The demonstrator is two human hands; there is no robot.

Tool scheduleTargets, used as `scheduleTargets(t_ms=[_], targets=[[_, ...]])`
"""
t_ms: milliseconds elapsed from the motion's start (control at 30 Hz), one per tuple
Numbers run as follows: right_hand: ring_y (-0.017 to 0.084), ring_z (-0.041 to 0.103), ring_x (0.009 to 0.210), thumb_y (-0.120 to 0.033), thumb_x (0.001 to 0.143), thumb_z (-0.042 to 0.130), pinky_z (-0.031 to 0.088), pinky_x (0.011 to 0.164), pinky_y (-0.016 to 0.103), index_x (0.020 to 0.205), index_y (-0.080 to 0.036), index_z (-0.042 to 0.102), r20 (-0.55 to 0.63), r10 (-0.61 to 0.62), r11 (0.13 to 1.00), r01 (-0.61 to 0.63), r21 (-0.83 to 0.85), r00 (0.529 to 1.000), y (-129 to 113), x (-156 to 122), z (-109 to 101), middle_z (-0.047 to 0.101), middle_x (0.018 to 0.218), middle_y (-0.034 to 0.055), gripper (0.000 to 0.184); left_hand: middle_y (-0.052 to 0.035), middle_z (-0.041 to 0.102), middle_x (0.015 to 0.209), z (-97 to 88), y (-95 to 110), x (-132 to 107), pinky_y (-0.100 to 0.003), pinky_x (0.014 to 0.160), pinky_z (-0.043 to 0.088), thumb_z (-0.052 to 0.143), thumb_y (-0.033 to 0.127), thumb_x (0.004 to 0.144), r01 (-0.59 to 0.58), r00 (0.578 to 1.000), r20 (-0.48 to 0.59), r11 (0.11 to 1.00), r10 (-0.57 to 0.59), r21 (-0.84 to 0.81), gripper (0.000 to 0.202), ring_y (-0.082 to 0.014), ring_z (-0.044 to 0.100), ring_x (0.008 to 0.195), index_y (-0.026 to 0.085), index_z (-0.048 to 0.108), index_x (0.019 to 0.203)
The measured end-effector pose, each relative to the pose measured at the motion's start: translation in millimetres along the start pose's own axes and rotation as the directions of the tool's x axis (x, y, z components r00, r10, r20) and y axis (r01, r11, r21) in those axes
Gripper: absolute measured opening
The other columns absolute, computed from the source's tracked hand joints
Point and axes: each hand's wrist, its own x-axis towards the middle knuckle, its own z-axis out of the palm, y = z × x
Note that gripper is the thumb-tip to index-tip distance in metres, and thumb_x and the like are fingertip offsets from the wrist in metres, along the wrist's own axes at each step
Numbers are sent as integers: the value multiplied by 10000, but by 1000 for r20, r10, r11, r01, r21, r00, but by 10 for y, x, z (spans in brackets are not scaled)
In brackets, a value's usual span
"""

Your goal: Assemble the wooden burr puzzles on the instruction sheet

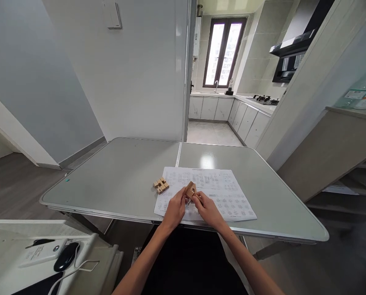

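Observation:
Both of my hands meet over a printed paper sheet (220, 192) lying on a grey folding table (118, 176). My left hand (174, 209) and my right hand (208, 211) pinch a small wooden puzzle piece (190, 190) between their fingertips, held just above the sheet. A second cluster of wooden blocks (161, 184) rests on the table at the sheet's left edge, a short way left of my left hand.
A low white stand at the lower left carries a black computer mouse (66, 256), a white device (41, 253) and a cable. Beyond the table is a white wall, and a doorway opens onto a kitchen with cabinets (220, 108). A shelf unit (339, 155) stands at right.

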Motion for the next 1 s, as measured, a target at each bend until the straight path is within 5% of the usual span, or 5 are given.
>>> scheduleTargets(t_ms=[367, 1000], targets=[[206, 549, 615, -505, 1018, 418, 375, 587, 293, 874, -262, 489, 33, -18, 999, 17, 34, 999, -34, 45, -12, 606, 721, -9, 291, -54, 766, 1136, -53, 45, 10, -350, 887, 602, 389, 388, 1082, 10, 1000, -14, 1000, -10, -24, 496, -185, 732, 845, 274, 458, 1560], [167, 496, 508, -582, 983, 470, 397, 499, 281, 873, -252, 533, 79, 70, 986, -81, 145, 994, -8, -19, -3, 566, 633, -27, 353, -76, 715, 1352, -24, 31, 21, -353, 910, 592, 427, 333, 1060, 19, 997, -76, 1000, -20, -16, 465, -184, 748, 850, 252, 536, 1504]])
